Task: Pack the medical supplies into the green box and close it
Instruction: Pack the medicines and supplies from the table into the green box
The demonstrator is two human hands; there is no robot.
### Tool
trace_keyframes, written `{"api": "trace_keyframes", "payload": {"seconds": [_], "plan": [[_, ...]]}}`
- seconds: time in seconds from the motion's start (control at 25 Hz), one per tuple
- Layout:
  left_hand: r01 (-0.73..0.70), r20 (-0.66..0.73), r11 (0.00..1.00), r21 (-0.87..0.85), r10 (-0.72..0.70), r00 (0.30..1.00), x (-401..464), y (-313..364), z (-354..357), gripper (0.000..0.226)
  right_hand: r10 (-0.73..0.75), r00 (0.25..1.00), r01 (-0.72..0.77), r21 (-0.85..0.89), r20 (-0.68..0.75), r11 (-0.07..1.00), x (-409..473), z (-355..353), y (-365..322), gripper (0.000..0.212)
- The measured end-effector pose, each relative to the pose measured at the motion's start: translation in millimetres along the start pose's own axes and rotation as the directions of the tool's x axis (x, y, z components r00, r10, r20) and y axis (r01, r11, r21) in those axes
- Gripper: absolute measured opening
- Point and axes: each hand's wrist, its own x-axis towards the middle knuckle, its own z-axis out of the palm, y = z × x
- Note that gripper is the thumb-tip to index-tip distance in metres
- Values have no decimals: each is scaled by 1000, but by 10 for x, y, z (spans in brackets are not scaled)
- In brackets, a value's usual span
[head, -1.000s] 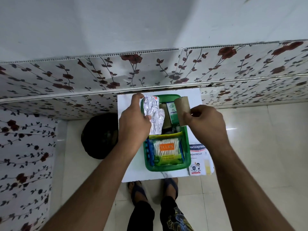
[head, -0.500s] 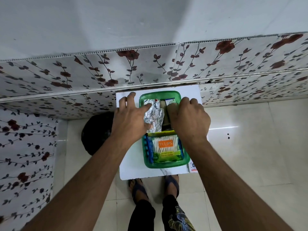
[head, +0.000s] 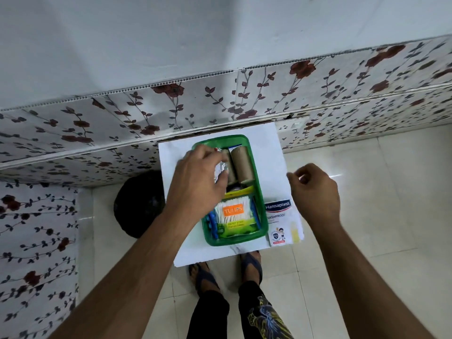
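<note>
The green box point(head: 259, 192) lies open on a small white table point(head: 266, 140). Inside it are a brown bandage roll point(head: 242, 165), a second roll point(head: 230, 167) beside it, a pack of cotton swabs point(head: 232, 214) with an orange label, and silver foil strips point(head: 220, 171). My left hand point(head: 198, 182) reaches into the box's left side, its fingertips pressing on the foil strips. My right hand point(head: 315, 192) hovers to the right of the box with fingers loosely curled and nothing in it. A Hansaplast plaster pack point(head: 281, 221) lies on the table right of the box.
A black round object point(head: 139, 204) sits on the floor left of the table. A floral-patterned wall ledge point(head: 220, 108) runs just behind the table. My feet in sandals point(head: 203, 277) stand on the tiled floor below the table's front edge.
My right hand set the brown roll into the box, let go and pulled back to the right, uncovering the plaster pack. My left hand stayed on the foil strips in the box.
</note>
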Motion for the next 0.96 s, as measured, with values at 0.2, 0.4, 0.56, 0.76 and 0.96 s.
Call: {"api": "trace_keyframes", "payload": {"seconds": [0.2,0.4,0.56,0.76,0.96], "plan": [[-93,165,984,-151,118,979,101,540,368,23,212,945,-178,-151,248,972,-124,156,882,52],[-113,238,976,-187,157,959,152,719,706,21,259,910,-243,-90,325,966,-83,320,1057,37],[-97,227,963,-251,156,961,175,734,790,19,266,922,-268,-33,280,963,-18,206,1101,17],[-34,214,946,-321,108,971,210,809,766,22,275,903,-363,244,330,899,35,-148,1061,17],[220,328,884,-414,-80,941,192,875,635,43,178,919,-365,586,353,724,49,-444,741,4]]}}
